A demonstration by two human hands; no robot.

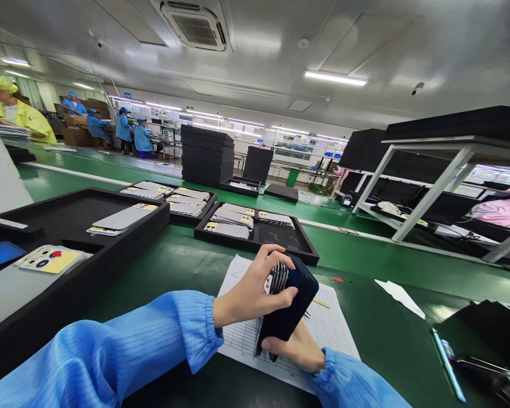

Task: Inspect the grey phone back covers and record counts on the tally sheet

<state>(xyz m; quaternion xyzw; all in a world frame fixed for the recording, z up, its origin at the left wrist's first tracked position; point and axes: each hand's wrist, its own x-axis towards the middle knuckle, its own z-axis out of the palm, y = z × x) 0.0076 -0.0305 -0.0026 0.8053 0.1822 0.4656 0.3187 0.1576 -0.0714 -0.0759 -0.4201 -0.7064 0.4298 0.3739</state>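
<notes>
A stack of dark phone back covers [300, 292] is held upright on edge between my two hands, with several camera rings showing along its left side. My left hand [255, 283] grips the upper part, fingers curled over the top and thumb across the dark face. Lower down, my right hand [300, 345] is closed round the bottom, its thumb on the face and its other fingers mostly hidden. Beneath the stack lies a printed paper form [335, 328] on the green table [187, 249]. A thin yellowish strip [322, 302] rests on the paper.
Black foam trays [310, 252] with silver phone covers [227, 229] stand ahead; a larger black tray [153, 226] is at left. At right are a blue pen [448, 365], a white scrap [402, 297] and a metal-framed rack [433, 190]. Co-workers sit and stand farther back.
</notes>
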